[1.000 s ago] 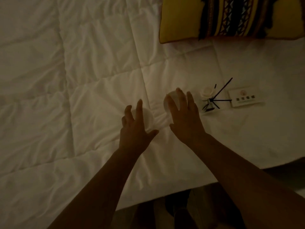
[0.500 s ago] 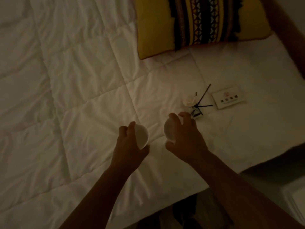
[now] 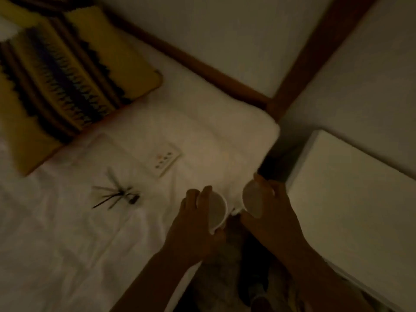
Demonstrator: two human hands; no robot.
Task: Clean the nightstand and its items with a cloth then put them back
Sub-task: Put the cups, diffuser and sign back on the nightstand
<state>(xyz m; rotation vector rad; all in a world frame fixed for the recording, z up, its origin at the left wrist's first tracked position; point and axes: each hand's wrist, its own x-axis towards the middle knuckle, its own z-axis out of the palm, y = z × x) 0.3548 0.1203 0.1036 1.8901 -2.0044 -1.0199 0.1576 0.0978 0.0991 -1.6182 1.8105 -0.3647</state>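
Head view: cushion point(image 3: 67, 70) lies far left on the bed point(image 3: 67, 244); sticks point(image 3: 114, 195) and card point(image 3: 165, 162) wait there, probably parked for wiping. Left hand point(image 3: 191, 226) curls around 1 cup point(image 3: 217, 210), right hand point(image 3: 272, 212) around another cup point(image 3: 254, 201), likely bound for the bare nightstand point(image 3: 351, 199) just right, across a dark gap
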